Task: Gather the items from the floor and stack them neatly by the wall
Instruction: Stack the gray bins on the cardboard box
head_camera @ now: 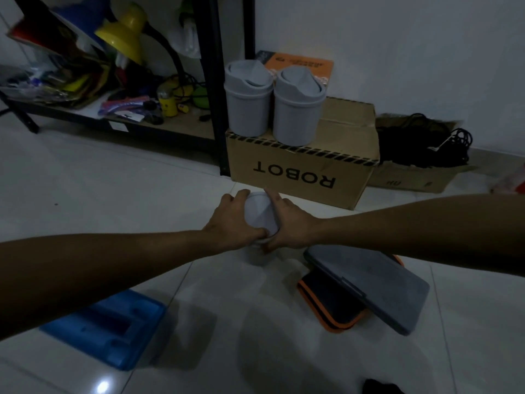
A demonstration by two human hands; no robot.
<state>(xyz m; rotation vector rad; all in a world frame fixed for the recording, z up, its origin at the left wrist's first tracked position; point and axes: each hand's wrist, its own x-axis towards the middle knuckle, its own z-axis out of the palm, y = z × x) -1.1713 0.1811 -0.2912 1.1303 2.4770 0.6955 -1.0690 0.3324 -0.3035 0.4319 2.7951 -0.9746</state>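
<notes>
At the far left a black shelf [211, 89] carries a clutter of odds and ends, a yellow lamp [125, 35] among them; low in the near left a blue tray [113, 328] lies flat on the white tiled floor [85, 180]; the left hand [230, 220] wraps the left side of a small grey bin [260, 216] with its fingers curled over the lid and its thumb under the near rim; the right hand [289, 223] clasps the opposite side in the same way, one finger lifted off toward the box behind; the bin sits between the two palms, just in front of a cardboard box [306, 169] printed with the word ROBOT upside down, and whether its base touches the floor cannot be told; on top of that box stand two more grey bins [298, 109] upright, side by side and touching, close to the wall [397, 52]; right of the hands a grey case [377, 285] lies tilted across an orange-edged case [329, 305] on the floor; beyond, against the wall, an open box holds a tangle of black cables [426, 140].
</notes>
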